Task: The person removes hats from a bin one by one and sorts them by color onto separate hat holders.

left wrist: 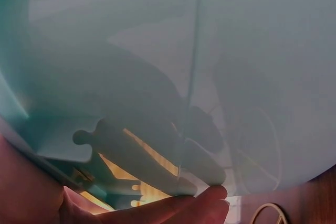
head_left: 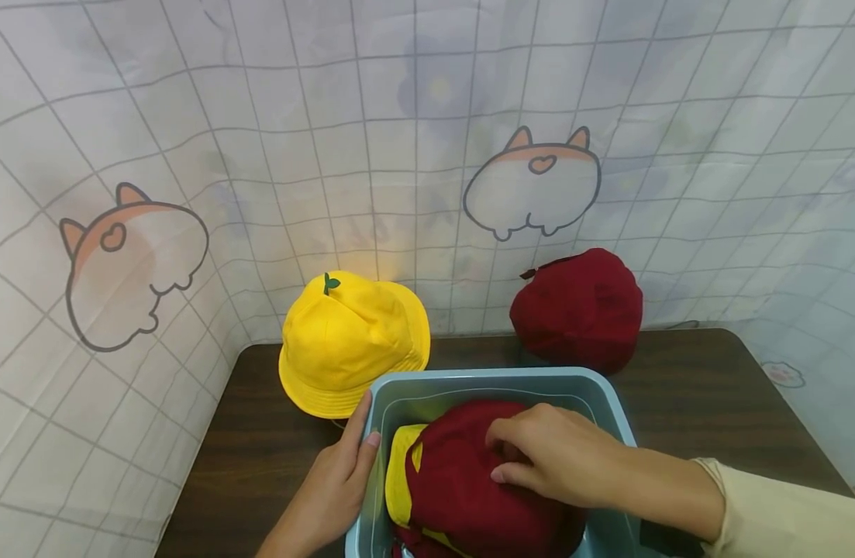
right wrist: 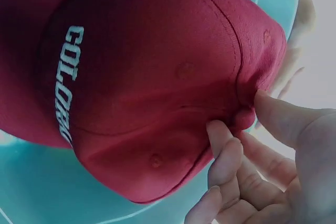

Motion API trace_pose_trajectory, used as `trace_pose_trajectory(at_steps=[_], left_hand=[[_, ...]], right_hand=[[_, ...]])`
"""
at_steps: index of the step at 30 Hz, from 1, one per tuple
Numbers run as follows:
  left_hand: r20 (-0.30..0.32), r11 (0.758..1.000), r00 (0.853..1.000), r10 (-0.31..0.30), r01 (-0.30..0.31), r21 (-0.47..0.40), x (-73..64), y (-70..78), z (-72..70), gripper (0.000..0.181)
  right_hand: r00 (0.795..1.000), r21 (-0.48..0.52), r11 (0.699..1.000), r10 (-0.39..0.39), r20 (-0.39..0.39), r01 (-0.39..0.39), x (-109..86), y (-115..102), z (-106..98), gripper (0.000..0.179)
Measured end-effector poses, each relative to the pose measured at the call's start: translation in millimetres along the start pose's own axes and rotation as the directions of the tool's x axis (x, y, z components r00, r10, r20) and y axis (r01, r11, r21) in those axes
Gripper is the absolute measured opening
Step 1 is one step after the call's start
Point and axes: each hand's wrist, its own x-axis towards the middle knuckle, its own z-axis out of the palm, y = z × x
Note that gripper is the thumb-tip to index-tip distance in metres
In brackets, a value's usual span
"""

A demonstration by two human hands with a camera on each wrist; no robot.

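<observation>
fingers of the right hand (head_left: 563,449) pinch the cap (head_left: 462,474) inside the bin (head_left: 483,373), which the left hand (head_left: 332,480) grips; cap handling seems in hand, next likely requiring steady bracing.

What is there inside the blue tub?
A red cap, pinched by the right hand, with yellow cloth showing at its side. Whatever lies under the cap is covered and cannot be seen.
</observation>
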Motion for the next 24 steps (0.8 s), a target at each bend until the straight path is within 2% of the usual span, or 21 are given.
trace_pose_trajectory(at_steps=[4,9,13,19,24], left_hand=[[0.001,1.000,1.000,0.000,0.000,-0.009,0.1,1.6,-0.4,0.059],[0.014,1.000,1.000,-0.015,0.016,-0.025,-0.2,2.1,-0.8,0.059],[0.012,1.000,1.000,-0.013,0.013,-0.020,-0.2,1.1,-0.5,0.059],[0.013,0.998,0.999,-0.051,0.052,-0.040,1.5,1.0,-0.3,0.060],[0.009,0.999,0.999,-0.032,0.032,-0.025,0.7,1.4,-0.1,0.060]], right_hand=[[1.000,0.048,0.999,-0.008,0.012,0.007,0.7,1.0,1.3,0.020],[0.998,0.067,0.996,-0.055,-0.004,0.056,0.8,1.5,3.1,0.016],[0.994,0.068,0.993,-0.094,-0.049,0.097,-0.1,-0.4,2.5,0.014],[0.984,0.031,0.991,-0.124,-0.126,0.129,-6.1,-4.0,-7.0,0.015],[0.975,0.005,0.989,-0.146,-0.165,0.149,-15.3,-4.0,-15.3,0.017]])
